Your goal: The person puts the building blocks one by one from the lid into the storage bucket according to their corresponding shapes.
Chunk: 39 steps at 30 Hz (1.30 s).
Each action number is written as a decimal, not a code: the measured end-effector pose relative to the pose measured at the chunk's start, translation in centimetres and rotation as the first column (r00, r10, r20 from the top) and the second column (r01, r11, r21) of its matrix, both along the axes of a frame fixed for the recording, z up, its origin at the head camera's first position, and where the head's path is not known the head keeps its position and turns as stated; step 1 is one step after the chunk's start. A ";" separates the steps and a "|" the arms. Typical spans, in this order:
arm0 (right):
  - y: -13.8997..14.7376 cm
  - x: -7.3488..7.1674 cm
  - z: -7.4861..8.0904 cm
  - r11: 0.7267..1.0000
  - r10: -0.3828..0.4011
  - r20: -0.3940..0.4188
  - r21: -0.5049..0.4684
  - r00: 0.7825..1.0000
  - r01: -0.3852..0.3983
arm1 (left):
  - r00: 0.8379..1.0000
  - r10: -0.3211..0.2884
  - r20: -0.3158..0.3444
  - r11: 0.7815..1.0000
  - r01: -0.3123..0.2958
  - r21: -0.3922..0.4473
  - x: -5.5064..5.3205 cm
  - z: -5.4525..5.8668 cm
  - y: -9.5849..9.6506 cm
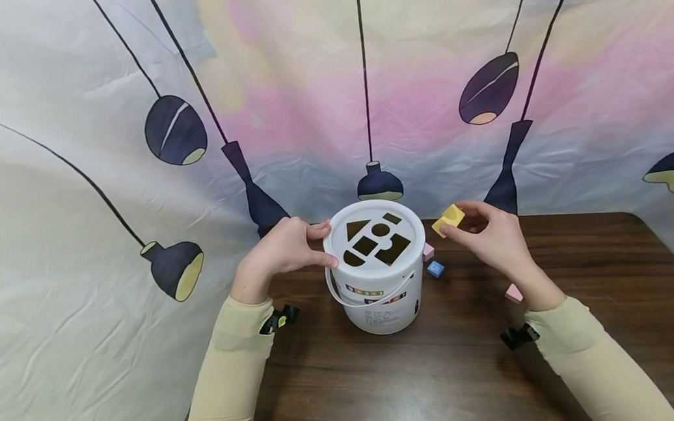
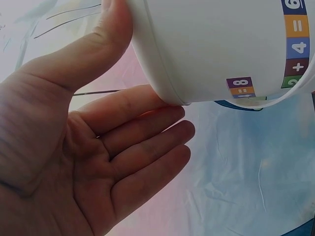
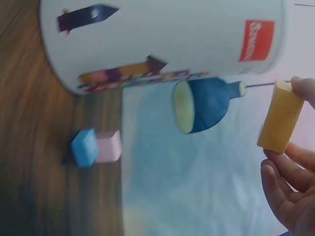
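Note:
A white bucket (image 1: 373, 312) stands upright on the table, its white lid (image 1: 339, 236) cut with several shaped holes. My left hand (image 1: 284, 250) rests at the lid's left edge, thumb toward the front and index finger farther back. In the left wrist view its fingers (image 2: 142, 132) are extended, with the index fingertip against the rim. To the right of the lid, my right hand (image 1: 491, 232) pinches a yellow arch block (image 1: 450, 218) between thumb and fingers. The right wrist view shows this yellow arch block (image 3: 281, 118) from a flat side, raised above the table.
Beside the bucket lie a blue block (image 1: 435, 269) and a pink block (image 1: 428, 252). Another pink block (image 1: 514, 293) is near the right wrist. A thin handle (image 1: 333, 292) hangs down the bucket's front. Behind the wooden table (image 1: 350, 392) hangs a lamp-print cloth (image 1: 306, 108).

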State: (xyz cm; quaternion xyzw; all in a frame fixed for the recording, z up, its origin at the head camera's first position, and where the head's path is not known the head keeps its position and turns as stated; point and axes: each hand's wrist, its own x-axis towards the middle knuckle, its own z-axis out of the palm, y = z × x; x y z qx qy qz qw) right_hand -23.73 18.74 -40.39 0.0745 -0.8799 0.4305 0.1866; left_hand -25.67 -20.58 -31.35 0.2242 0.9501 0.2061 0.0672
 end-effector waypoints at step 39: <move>-8.8 3.9 3.2 0.995 0.089 -0.201 -0.035 0.976 -0.098 | 1.000 -0.003 -0.011 1.000 0.003 -0.010 0.3 -0.1 0.0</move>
